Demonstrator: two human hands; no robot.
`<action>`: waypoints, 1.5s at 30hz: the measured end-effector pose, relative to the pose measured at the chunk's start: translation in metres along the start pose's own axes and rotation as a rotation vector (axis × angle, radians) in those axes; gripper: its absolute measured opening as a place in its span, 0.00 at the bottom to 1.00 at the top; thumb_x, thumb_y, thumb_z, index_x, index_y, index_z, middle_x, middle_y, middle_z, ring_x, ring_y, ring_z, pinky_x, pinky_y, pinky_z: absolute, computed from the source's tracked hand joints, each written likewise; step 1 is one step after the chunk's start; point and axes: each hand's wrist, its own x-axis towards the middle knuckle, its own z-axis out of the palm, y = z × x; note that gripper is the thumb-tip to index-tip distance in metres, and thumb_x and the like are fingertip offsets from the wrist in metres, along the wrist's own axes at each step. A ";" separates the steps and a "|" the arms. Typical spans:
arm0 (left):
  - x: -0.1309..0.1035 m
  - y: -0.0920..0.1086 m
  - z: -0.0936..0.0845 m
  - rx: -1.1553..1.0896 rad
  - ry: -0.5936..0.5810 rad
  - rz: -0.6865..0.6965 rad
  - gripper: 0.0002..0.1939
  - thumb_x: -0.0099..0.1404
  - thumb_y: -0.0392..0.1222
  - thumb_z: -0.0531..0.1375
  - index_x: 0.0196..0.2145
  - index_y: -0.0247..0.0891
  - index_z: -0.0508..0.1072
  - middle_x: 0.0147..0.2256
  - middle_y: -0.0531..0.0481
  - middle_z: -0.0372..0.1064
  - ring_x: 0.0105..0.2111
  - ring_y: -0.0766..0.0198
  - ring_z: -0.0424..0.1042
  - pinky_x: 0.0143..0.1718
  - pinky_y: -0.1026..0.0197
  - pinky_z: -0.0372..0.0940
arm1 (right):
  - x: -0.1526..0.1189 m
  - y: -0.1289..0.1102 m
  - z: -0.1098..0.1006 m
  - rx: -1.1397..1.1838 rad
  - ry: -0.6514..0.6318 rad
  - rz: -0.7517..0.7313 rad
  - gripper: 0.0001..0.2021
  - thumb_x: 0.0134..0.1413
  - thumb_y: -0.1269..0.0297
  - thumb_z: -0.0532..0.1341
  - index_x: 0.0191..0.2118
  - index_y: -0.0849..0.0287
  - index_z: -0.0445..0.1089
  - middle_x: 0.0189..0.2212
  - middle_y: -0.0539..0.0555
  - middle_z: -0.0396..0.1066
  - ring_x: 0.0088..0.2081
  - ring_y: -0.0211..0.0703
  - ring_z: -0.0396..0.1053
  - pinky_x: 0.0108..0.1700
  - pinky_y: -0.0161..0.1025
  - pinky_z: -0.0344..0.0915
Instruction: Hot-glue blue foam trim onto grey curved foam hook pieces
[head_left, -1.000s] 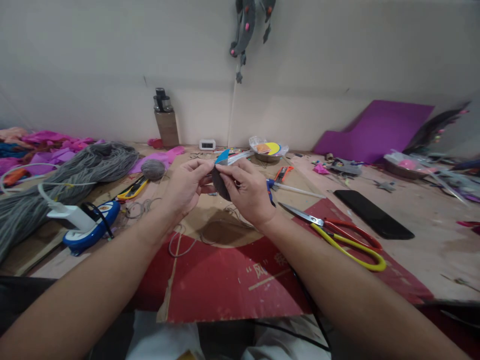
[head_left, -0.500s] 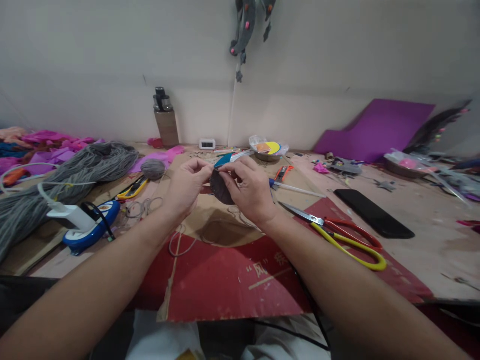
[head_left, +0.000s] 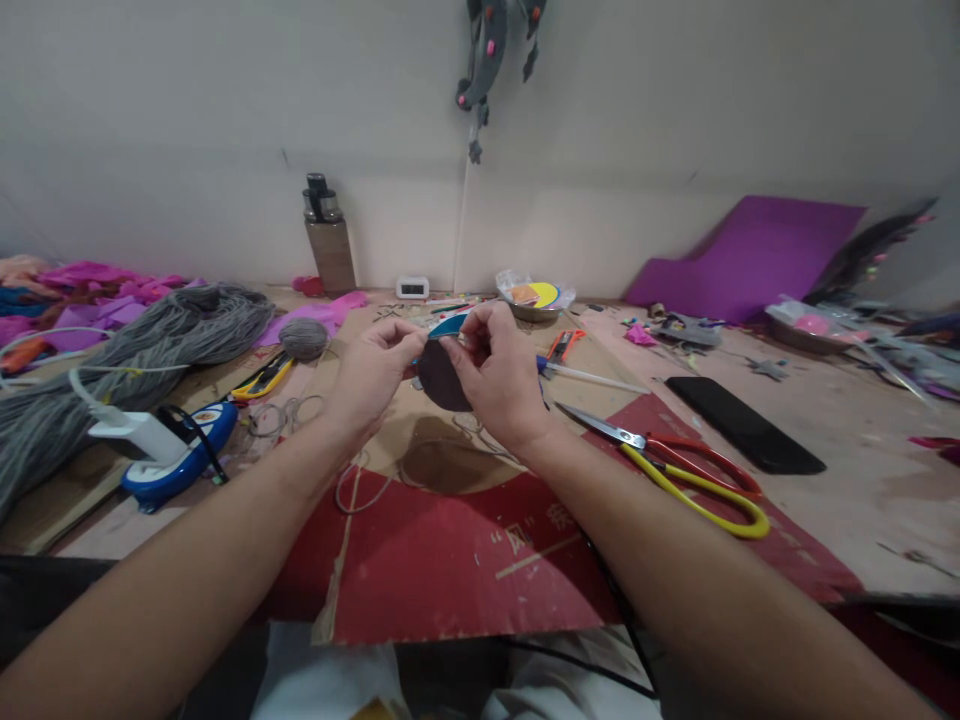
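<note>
Between my hands, above the cardboard, is a dark grey round disc (head_left: 444,378), its flat side facing me. My right hand (head_left: 501,375) pinches its upper edge with thumb and bent fingers. On the other side, my left hand (head_left: 382,370) has thumb and forefinger pressed together at the disc's upper left edge; the fingertips are partly hidden. A blue curved piece (head_left: 448,326) shows just behind the disc, between the hands; whether it touches the disc I cannot tell. Loose grey cord (head_left: 367,500) lies below on the red-and-brown cardboard (head_left: 450,560).
Red-and-yellow-handled scissors (head_left: 660,450) and a black phone (head_left: 742,425) lie to the right. At left are a blue power strip (head_left: 180,470), a grey yarn hank (head_left: 187,330), a yarn ball (head_left: 303,339) and a yellow cutter (head_left: 264,380). An orange cutter (head_left: 564,346) lies beyond my right hand.
The disc has turned so its face shows smoother and flatter toward me. My right hand's fingers have curled in and shifted slightly; the left hand stays nearly in place.
</note>
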 end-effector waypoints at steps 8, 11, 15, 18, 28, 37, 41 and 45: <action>-0.001 0.009 -0.002 0.160 -0.038 0.004 0.06 0.57 0.40 0.62 0.24 0.38 0.72 0.25 0.54 0.65 0.23 0.71 0.59 0.21 0.68 0.55 | 0.004 -0.004 -0.007 -0.069 -0.059 -0.043 0.05 0.57 0.70 0.60 0.32 0.56 0.64 0.30 0.49 0.64 0.30 0.36 0.59 0.34 0.37 0.57; -0.001 0.009 -0.001 0.058 -0.084 -0.075 0.07 0.56 0.44 0.64 0.27 0.38 0.73 0.26 0.54 0.65 0.21 0.72 0.59 0.18 0.69 0.56 | 0.005 -0.003 -0.008 -0.074 -0.053 -0.055 0.04 0.57 0.70 0.61 0.32 0.57 0.65 0.30 0.49 0.66 0.31 0.36 0.60 0.35 0.37 0.58; 0.000 0.008 0.002 -0.116 -0.116 -0.132 0.10 0.55 0.45 0.66 0.27 0.37 0.72 0.27 0.53 0.68 0.25 0.71 0.66 0.30 0.63 0.72 | 0.004 0.002 -0.006 -0.054 -0.027 -0.078 0.04 0.56 0.71 0.62 0.33 0.57 0.66 0.31 0.49 0.66 0.31 0.37 0.61 0.35 0.38 0.58; 0.000 0.006 0.003 -0.147 -0.130 -0.112 0.11 0.54 0.45 0.67 0.29 0.36 0.74 0.30 0.51 0.71 0.29 0.68 0.70 0.37 0.59 0.74 | 0.004 0.004 -0.005 -0.035 -0.007 -0.065 0.03 0.56 0.70 0.62 0.34 0.56 0.67 0.31 0.49 0.67 0.31 0.37 0.61 0.35 0.38 0.59; 0.000 0.006 0.001 -0.224 -0.174 -0.125 0.10 0.54 0.44 0.68 0.30 0.35 0.75 0.31 0.49 0.73 0.34 0.65 0.74 0.40 0.58 0.73 | 0.005 0.000 -0.008 -0.036 0.001 -0.099 0.04 0.56 0.72 0.63 0.33 0.56 0.72 0.30 0.50 0.69 0.30 0.37 0.63 0.34 0.38 0.61; 0.000 0.005 -0.001 -0.237 -0.144 -0.139 0.09 0.53 0.44 0.69 0.28 0.36 0.75 0.31 0.51 0.73 0.32 0.66 0.73 0.35 0.62 0.73 | 0.004 0.004 -0.007 -0.033 -0.030 -0.109 0.04 0.57 0.71 0.62 0.34 0.55 0.74 0.31 0.50 0.69 0.30 0.36 0.64 0.33 0.37 0.62; 0.000 0.004 -0.001 -0.236 -0.142 -0.148 0.09 0.53 0.43 0.68 0.30 0.36 0.76 0.33 0.49 0.74 0.33 0.66 0.74 0.35 0.62 0.73 | 0.004 0.002 -0.008 -0.031 -0.043 -0.116 0.04 0.57 0.71 0.62 0.33 0.56 0.73 0.30 0.50 0.68 0.31 0.37 0.64 0.35 0.38 0.62; 0.001 0.006 0.000 -0.209 -0.098 -0.157 0.09 0.53 0.43 0.68 0.28 0.35 0.75 0.31 0.50 0.73 0.31 0.66 0.73 0.35 0.62 0.73 | 0.004 0.000 -0.007 -0.030 -0.052 -0.103 0.03 0.57 0.71 0.61 0.33 0.56 0.71 0.29 0.49 0.67 0.30 0.36 0.62 0.35 0.38 0.61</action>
